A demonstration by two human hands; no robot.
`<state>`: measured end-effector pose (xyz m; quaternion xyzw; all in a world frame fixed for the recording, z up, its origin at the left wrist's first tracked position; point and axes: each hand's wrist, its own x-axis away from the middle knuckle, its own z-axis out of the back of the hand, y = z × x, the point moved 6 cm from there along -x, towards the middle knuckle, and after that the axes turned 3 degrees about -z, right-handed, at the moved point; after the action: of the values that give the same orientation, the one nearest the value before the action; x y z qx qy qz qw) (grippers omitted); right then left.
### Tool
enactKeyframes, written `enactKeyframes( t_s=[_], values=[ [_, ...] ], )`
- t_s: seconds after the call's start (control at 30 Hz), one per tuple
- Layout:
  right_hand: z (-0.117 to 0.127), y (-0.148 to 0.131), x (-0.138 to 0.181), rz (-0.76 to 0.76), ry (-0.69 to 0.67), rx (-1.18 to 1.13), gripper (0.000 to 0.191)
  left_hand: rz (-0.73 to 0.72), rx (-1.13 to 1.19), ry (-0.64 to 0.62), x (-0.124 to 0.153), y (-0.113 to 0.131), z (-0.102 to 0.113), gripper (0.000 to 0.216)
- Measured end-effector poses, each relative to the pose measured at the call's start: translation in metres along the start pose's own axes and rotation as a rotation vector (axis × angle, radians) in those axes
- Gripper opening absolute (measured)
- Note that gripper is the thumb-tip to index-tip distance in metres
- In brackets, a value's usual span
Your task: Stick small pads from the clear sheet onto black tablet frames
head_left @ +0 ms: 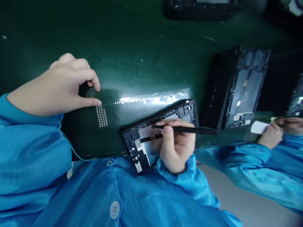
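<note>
Head view, looking down over the person's blue smock at a dark green desk. The left hand rests on the desk at the left, its fingers curled and its thumb and forefinger drawn near each other over the end of a clear film strip; whether they actually pinch the film cannot be told. The strip lies flat on the desk and carries a small grid of pale squares just beside the thumb tip, with a glare line along its upper edge. The right hand is closed around a slim black stylus-like tool, held pen-fashion and lying nearly level, its tip pointing left over an opened tablet chassis. This chassis lies tilted on the desk edge, touching the lower border of the film strip and partly covered by the right hand; a dark flat cable crosses its pale inner plate. Further right, well apart, a second opened chassis lies on the desk. At the right edge, a co-worker's hand in a blue sleeve holds a small white piece.
</note>
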<state>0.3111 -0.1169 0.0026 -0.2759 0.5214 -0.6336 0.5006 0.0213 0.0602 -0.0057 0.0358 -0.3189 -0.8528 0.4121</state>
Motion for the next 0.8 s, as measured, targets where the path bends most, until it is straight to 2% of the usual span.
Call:
enactKeyframes(
  t_s=[0.17,0.3,0.43,0.5,0.57,0.67,0.73,0.8],
  values=[
    [-0.014,0.004,0.005,0.037,-0.094,0.02,0.015,-0.052,-0.028,0.02,0.001,-0.004,0.001,0.065],
    [-0.012,-0.001,0.002,0.062,-0.108,0.04,0.018,-0.053,-0.033,0.013,-0.001,-0.005,0.0,0.07],
    [-0.01,-0.024,-0.003,0.135,-0.243,0.188,0.026,-0.017,-0.042,0.003,-0.002,-0.001,0.0,0.071],
    [-0.019,-0.037,-0.017,0.126,-0.334,0.225,0.025,0.005,-0.035,0.006,-0.002,0.003,0.001,0.069],
    [-0.04,-0.045,-0.036,0.119,-0.485,0.2,0.018,0.01,-0.023,0.004,-0.001,0.005,0.002,0.062],
    [-0.088,-0.046,-0.061,0.186,-0.753,0.121,0.01,-0.013,-0.017,-0.002,-0.001,0.006,0.002,0.046],
    [-0.114,-0.038,-0.072,0.209,-0.841,0.08,0.01,-0.022,-0.029,0.001,-0.002,0.004,0.001,0.035],
    [-0.13,-0.028,-0.077,0.182,-0.885,0.07,0.011,-0.021,-0.059,-0.006,-0.003,0.001,-0.001,0.027]
  ],
)
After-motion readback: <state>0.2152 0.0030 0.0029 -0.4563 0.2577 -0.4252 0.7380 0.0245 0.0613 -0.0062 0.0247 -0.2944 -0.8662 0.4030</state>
